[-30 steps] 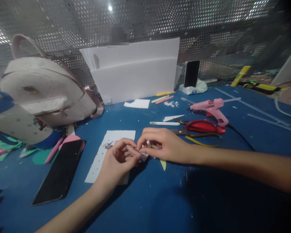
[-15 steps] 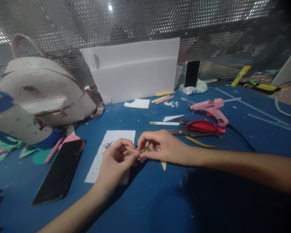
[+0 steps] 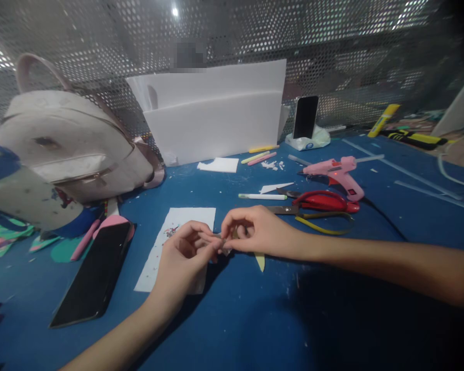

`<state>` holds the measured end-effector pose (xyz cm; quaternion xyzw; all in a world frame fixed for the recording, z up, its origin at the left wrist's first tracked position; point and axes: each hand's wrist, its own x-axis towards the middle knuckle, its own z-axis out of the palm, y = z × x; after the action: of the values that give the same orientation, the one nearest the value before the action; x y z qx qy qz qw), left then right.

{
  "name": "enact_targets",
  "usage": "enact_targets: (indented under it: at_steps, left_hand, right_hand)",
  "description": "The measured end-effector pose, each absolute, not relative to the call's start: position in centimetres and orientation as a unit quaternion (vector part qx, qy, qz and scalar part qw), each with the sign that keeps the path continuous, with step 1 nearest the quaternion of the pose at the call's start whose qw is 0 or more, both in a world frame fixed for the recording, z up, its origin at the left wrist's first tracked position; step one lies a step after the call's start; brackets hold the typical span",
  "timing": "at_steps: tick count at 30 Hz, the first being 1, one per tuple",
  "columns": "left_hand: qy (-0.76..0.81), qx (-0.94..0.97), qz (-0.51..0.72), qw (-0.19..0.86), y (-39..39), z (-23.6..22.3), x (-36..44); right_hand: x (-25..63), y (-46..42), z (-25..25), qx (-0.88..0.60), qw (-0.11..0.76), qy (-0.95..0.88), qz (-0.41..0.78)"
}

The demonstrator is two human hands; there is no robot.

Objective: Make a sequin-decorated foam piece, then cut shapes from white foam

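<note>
My left hand (image 3: 189, 252) and my right hand (image 3: 259, 234) meet fingertip to fingertip above the blue table. Both are closed in a pinch on one small whitish piece (image 3: 227, 251) with a patterned look, like a scrap of paper; the fingers cover most of it. Beneath my left hand lies a white printed paper sheet (image 3: 149, 270) with small dots and a coloured figure. A pale yellow pointed scrap (image 3: 260, 262) pokes out under my right hand. Scissors (image 3: 288, 209) with a yellow and dark handle lie just beyond that hand, their blades partly covered.
A pink glue gun (image 3: 338, 172) rests at the right beside red-handled pliers (image 3: 320, 201). A white pen (image 3: 263, 197) lies ahead of my hands. At the left are a black phone (image 3: 95, 275), a bottle (image 3: 34, 196) and a pale backpack (image 3: 73, 139). White boards (image 3: 216, 123) stand behind.
My fingers have shifted slightly around the small piece, and less of it shows than a second ago. My right fingertips have curled inward a little. Other objects stay put.
</note>
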<state>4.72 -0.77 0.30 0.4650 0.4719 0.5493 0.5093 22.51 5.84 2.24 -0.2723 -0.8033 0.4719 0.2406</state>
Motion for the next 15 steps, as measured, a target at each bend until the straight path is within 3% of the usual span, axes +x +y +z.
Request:
enact_targets:
  at_steps: [15]
  left_hand:
    - [0.486,0.469,0.559,0.481,-0.41,-0.07,3.79]
  right_hand:
    - [22.61,5.93,2.58,-0.292,0.249,-0.784,0.488]
